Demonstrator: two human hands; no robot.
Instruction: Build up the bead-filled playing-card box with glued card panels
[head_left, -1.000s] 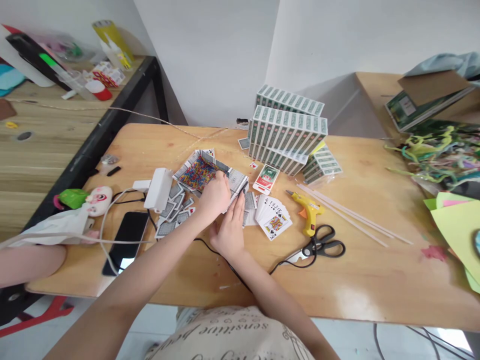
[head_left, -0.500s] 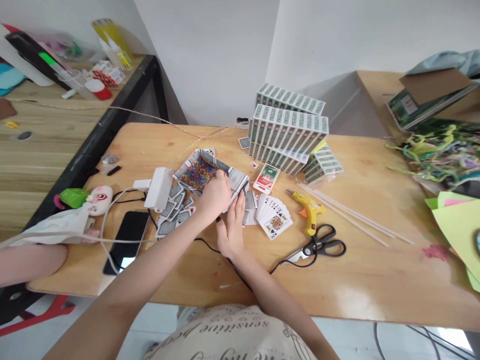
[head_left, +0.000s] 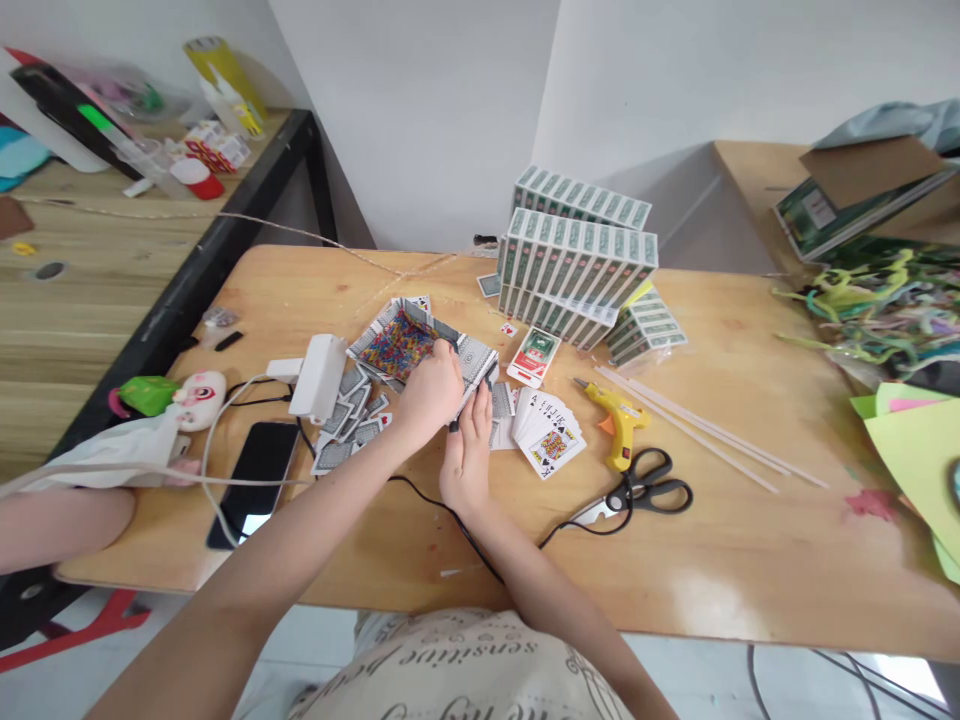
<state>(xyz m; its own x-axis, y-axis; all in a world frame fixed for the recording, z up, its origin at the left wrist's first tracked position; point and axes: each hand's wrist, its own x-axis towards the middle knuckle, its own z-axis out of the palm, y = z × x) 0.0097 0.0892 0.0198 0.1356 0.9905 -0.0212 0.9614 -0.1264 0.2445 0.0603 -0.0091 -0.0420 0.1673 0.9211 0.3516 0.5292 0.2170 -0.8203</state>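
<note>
A box made of playing cards (head_left: pixel 469 358), with grey patterned sides and small multicoloured bits inside, stands tilted to my view on the wooden table. My left hand (head_left: pixel 432 388) is closed at the box's near right part, fingertips hidden behind the knuckles. Below it, my right hand (head_left: pixel 466 450) holds the box's near end, its fingers laid along the outer side and its thumb up by the corner. Loose grey-backed cards (head_left: pixel 349 420) lie left of my hands. A fan of face-up cards (head_left: pixel 550 436) lies to the right, below a red and green card pack (head_left: pixel 534 357).
Stacked card packs (head_left: pixel 577 255) stand at the back. Right of the cards are a yellow glue gun (head_left: pixel 621 425), black-handled scissors (head_left: pixel 651 492) and clear glue sticks (head_left: pixel 705 425). A phone (head_left: pixel 255 475) and a white power block (head_left: pixel 318 380) lie left. A black cord (head_left: pixel 420 492) runs beneath my arms.
My right thumb has swung out from under the left wrist and up to the box's corner, and the right hand has shifted slightly. My left hand and the box stay nearly still.
</note>
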